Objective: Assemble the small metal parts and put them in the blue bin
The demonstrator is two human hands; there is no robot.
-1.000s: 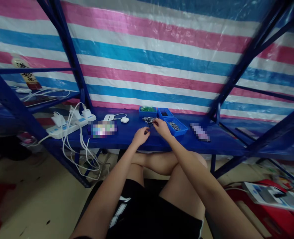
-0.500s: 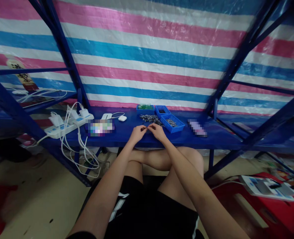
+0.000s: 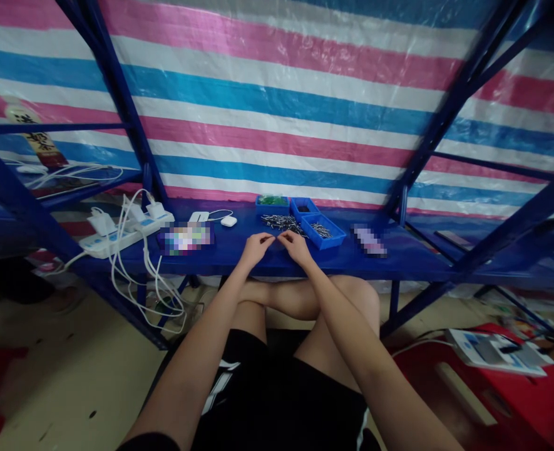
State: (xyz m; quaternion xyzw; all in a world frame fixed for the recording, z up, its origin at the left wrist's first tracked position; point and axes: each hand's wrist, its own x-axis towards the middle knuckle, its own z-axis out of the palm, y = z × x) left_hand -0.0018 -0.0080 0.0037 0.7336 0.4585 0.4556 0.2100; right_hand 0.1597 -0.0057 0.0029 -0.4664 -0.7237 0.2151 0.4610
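Note:
Over the front part of the blue table point(image 3: 220, 254), my left hand point(image 3: 258, 245) and my right hand point(image 3: 294, 243) face each other with a small gap between the fingertips. Both have the fingers pinched; whatever they hold is too small to make out. Just beyond them lies a loose pile of small black and silver pieces point(image 3: 279, 222). A blue bin of small metallic pieces point(image 3: 337, 241) stands right of the pile. Behind are a blue bin with green items point(image 3: 259, 209) and another small blue bin point(image 3: 311, 202) with dark contents.
A phone point(image 3: 186, 238) and a white earbud case point(image 3: 228, 222) lie on the left. Another phone point(image 3: 369, 241) is at the right. A power strip point(image 3: 98, 244) with dangling white cables sits at the table's left end. Blue metal posts rise on both sides.
The fingertips have moved slightly apart, my left hand shifting a little left. The whole view has shifted slightly.

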